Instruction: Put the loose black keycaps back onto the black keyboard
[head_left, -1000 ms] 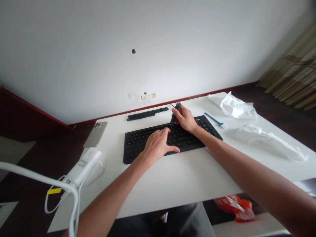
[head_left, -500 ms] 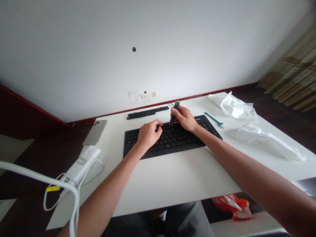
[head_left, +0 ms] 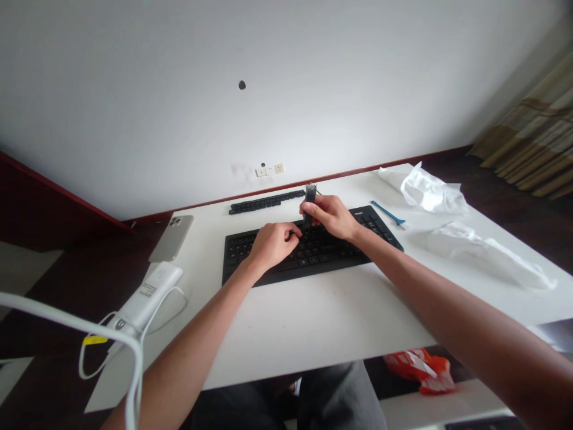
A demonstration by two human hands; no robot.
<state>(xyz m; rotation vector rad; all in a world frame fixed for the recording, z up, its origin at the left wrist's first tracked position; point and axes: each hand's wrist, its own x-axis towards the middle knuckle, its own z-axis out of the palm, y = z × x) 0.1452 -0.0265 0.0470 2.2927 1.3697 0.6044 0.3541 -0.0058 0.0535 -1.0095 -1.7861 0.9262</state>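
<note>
A black keyboard (head_left: 308,261) lies across the white table beneath both hands. My right hand (head_left: 333,216) is closed around the dark handle of a keycap puller (head_left: 310,197), held almost upright over the middle upper keys. The puller's lower end is hard to make out against the black keys. My left hand (head_left: 273,242) rests over the keyboard's left half, fingers curled and thumb and index fingertips together beside the puller's lower end. Whatever may be between those fingertips is too small to tell. Rows of loose black keycaps (head_left: 262,203) are lined up behind the keyboard.
A blue brush-like tool (head_left: 387,212) lies right of the keyboard, near crumpled white plastic bags (head_left: 432,190). On the left are a phone (head_left: 172,239) and a white power strip (head_left: 145,295) with cables. A white cable (head_left: 67,318) crosses the lower left foreground.
My right hand has shifted slightly left with the keycap puller, now more upright and lower at the keys. My left hand has edged right, its fingertips closing together near the puller.
</note>
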